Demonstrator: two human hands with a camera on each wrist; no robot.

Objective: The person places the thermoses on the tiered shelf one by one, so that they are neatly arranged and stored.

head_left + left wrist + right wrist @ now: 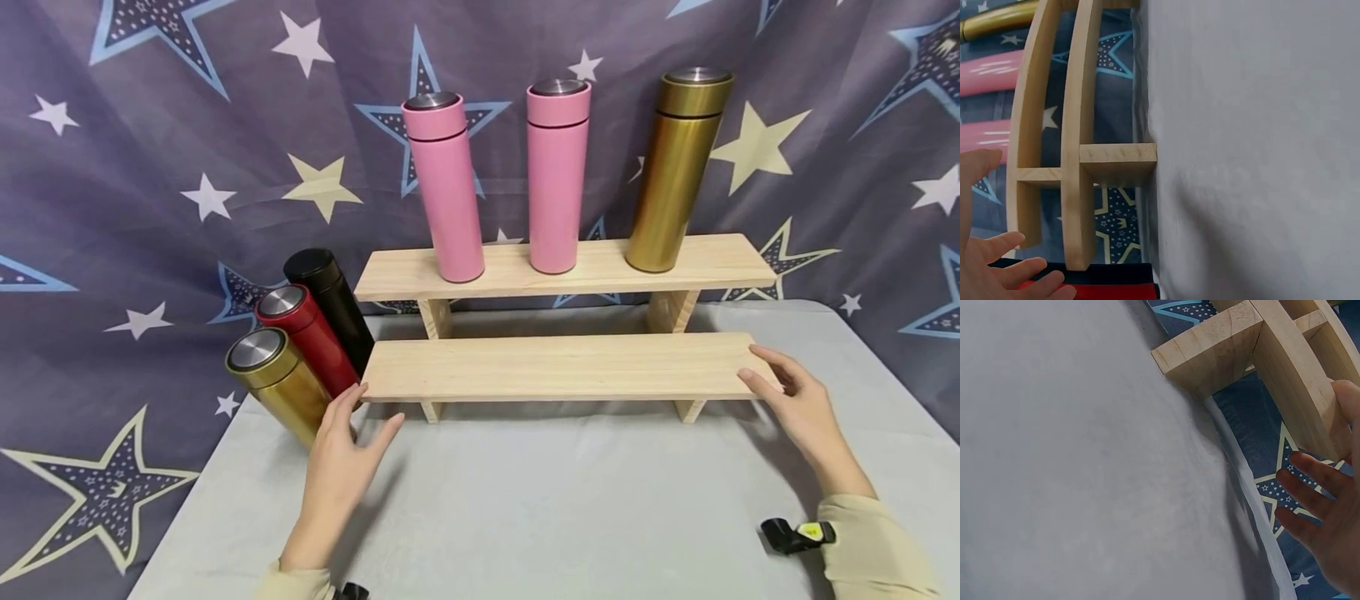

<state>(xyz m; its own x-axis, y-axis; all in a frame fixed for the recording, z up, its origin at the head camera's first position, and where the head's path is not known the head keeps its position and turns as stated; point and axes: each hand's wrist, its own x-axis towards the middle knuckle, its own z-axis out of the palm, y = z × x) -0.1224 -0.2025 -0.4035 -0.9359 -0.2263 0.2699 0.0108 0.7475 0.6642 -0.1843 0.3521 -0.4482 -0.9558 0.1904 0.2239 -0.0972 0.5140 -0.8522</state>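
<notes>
with open left hand (pixel 341 467) and right hand (pixel 795 404) only touching the shelf (pixel 558 367) ends, could topple the flasks (pixel 555 175) if jolted.

We see a pale two-tier wooden shelf (pixel 558 367) standing upright at frame centre on our grey table, lower tier in front, upper tier carrying three upright flasks.

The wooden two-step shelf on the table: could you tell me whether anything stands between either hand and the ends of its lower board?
Nothing visible does. The left hand is open at the left end of the lower board, with the red flask and gold flask just beside it, not in between. The right hand already rests against the right end.
</notes>
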